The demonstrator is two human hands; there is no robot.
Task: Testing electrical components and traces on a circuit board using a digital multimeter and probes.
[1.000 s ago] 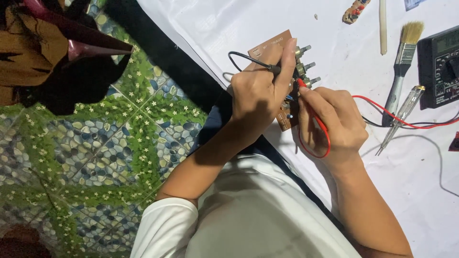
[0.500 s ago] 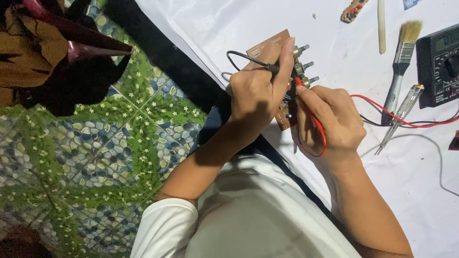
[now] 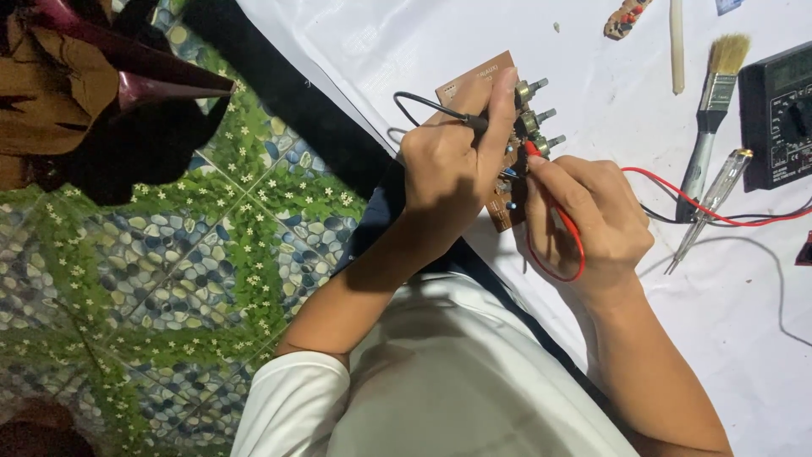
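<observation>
Left hand (image 3: 448, 173) fingers pinching black probe (image 3: 474, 121), right hand (image 3: 588, 216) apparently gripping red probe (image 3: 534, 150)

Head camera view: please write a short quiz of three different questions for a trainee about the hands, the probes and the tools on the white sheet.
1. True or false: the left hand holds the red probe.
2. Which tool lies between the paintbrush and the multimeter? A) a tester screwdriver B) a pair of scissors C) a soldering iron
3. What brown thing do both probes meet at?

Key
1. False: the left hand holds the black probe; the right hand holds the red probe.
2. A: the tester screwdriver, clear-handled.
3. The circuit board with three knobs on one edge.
</observation>
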